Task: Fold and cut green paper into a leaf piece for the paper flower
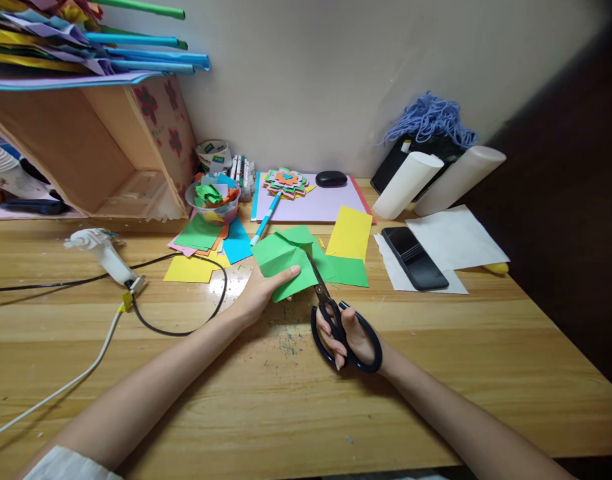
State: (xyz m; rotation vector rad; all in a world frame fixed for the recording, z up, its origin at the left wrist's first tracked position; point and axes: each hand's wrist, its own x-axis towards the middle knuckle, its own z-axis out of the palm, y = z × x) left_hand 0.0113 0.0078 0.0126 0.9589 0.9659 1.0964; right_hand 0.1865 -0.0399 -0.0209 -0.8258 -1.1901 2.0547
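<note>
My left hand (260,291) pinches a folded green paper (281,257) above the wooden table (296,400), thumb on top. My right hand (347,333) grips black-handled scissors (336,319), fingers through the loops. The blades point up and away into the green paper's right edge. A flat green sheet (347,270) and a yellow sheet (350,233) lie just behind the scissors.
A glue gun (103,252) with its cables lies at the left. A bowl of paper scraps (213,200), coloured sheets (199,243), a blue pen (266,219), a layered paper flower (286,183), a phone (415,257) on white paper and two white rolls (436,180) stand behind.
</note>
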